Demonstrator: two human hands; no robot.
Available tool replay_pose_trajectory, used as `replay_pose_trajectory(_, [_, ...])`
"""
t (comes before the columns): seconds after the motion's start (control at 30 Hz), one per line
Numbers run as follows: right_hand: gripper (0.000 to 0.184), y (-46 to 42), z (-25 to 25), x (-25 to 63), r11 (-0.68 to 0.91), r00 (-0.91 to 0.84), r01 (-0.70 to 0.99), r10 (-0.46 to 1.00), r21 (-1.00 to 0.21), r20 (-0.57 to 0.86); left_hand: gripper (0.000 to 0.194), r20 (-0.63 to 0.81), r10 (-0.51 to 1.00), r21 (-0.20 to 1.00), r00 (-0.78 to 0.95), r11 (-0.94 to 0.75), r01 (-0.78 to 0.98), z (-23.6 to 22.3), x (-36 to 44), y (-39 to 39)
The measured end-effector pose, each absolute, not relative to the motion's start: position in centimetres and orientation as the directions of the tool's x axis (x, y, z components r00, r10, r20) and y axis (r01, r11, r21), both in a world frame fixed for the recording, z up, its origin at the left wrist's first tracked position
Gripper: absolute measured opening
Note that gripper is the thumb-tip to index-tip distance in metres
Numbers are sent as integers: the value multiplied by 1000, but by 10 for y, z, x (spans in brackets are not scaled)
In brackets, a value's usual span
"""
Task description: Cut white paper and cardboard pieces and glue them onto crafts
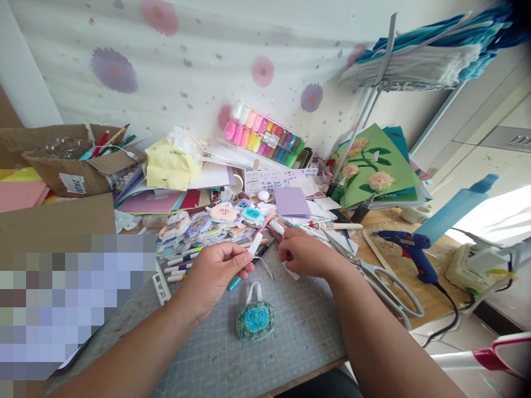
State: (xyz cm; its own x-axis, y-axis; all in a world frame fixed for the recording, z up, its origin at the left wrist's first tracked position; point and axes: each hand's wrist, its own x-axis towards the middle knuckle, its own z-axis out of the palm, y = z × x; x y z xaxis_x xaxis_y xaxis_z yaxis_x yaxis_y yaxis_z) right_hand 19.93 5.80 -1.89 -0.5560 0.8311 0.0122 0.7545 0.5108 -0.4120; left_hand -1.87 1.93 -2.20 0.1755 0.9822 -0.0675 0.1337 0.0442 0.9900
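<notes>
My left hand (226,265) is closed, with thumb and fingers pinching a small, narrow white piece (255,243) that points up and away; its exact kind is unclear. Over the pens and scissors blades, my right hand (305,251) has curled fingers, and whatever its fingertips touch or hold is hidden. Below and between the hands, an oval green fuzzy ornament (256,320) with a bright blue centre and a white ribbon loop lies on the grey cutting mat (298,342). Grey-handled scissors (385,287) lie beside my right wrist.
Fuzzy oval pieces (199,224) are piled behind my left hand, near several markers (178,265). A blue glue gun (415,249) lies right. Behind are a cardboard box (70,166), colourful clay packs (265,135), a purple paper (292,202) and a green flower card (373,166).
</notes>
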Motion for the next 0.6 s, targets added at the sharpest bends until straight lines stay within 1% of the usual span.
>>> replay_pose_trajectory(0.07, [18, 57, -17, 202, 509, -562, 711, 826, -485, 43, 21, -69, 983, 989, 171, 45, 142, -22, -19, 19])
replay_pose_trajectory(0.13, [16, 56, -13, 205, 499, -570, 634, 818, -590, 79, 21, -73, 984, 988, 162, 50, 146, -22, -19, 19])
replay_pose_trajectory(0.23, [6, 50, -7, 203, 461, -565, 477, 813, -748, 142, 20, -86, 985, 989, 147, 66, 133, -24, -18, 18])
replay_pose_trajectory(0.3, [5, 46, -7, 196, 425, -522, 313, 824, -849, 220, 21, -94, 986, 990, 140, 78, 117, -25, -16, 18])
replay_pose_trajectory(0.37, [9, 43, -9, 186, 335, -439, 50, 853, -941, 281, 22, -102, 986, 991, 135, 89, 100, -25, -14, 18])
replay_pose_trajectory(0.43, [13, 42, -13, 175, 197, -373, -195, 891, -961, 259, 22, -113, 984, 990, 139, 99, 100, -25, -13, 18])
replay_pose_trajectory(0.47, [13, 42, -14, 171, 132, -366, -261, 903, -956, 225, 21, -117, 983, 989, 143, 102, 110, -25, -12, 18])
replay_pose_trajectory(0.53, [14, 42, -17, 165, 57, -367, -291, 915, -955, 167, 20, -118, 982, 986, 150, 98, 134, -24, -11, 17])
replay_pose_trajectory(0.6, [15, 43, -18, 162, 37, -355, -295, 923, -955, 145, 19, -108, 982, 985, 153, 85, 150, -24, -11, 17])
